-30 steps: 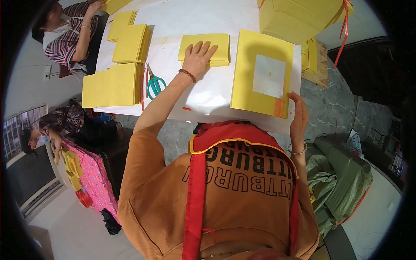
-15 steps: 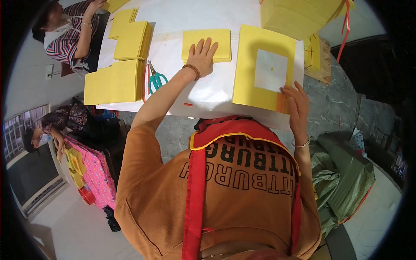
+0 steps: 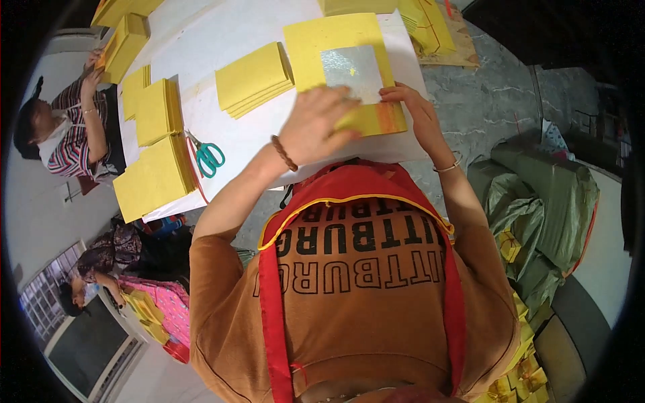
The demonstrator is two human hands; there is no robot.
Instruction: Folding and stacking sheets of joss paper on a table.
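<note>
A stack of small yellow paper pieces (image 3: pixel 252 79) lies on the table ahead of my left hand. To its right is a large yellow paper sheet (image 3: pixel 306 40) with a silver square (image 3: pixel 353 67) and an orange-tinted near corner. Blurred by motion, my left hand (image 3: pixel 319 121) is over the sheet's near left part, fingers stretched out. My right hand (image 3: pixel 416 114) is at the sheet's right edge, with fingertips curled over it near the silver square. Whether other sheets lie beneath it, I cannot tell.
Teal-handled scissors (image 3: pixel 209 160) lie beside several stacks of yellow paper (image 3: pixel 158 178) on the left of the white table (image 3: pixel 248 144). A person (image 3: pixel 80 127) handles yellow paper at the far left. Another person (image 3: pixel 101 265) works behind. Green sacking (image 3: pixel 547 195) covers a bulky pile at right.
My left hand has left the small stack and moved right over the large sheet. My right hand remains at that sheet's edge. The view has shifted and turned.
</note>
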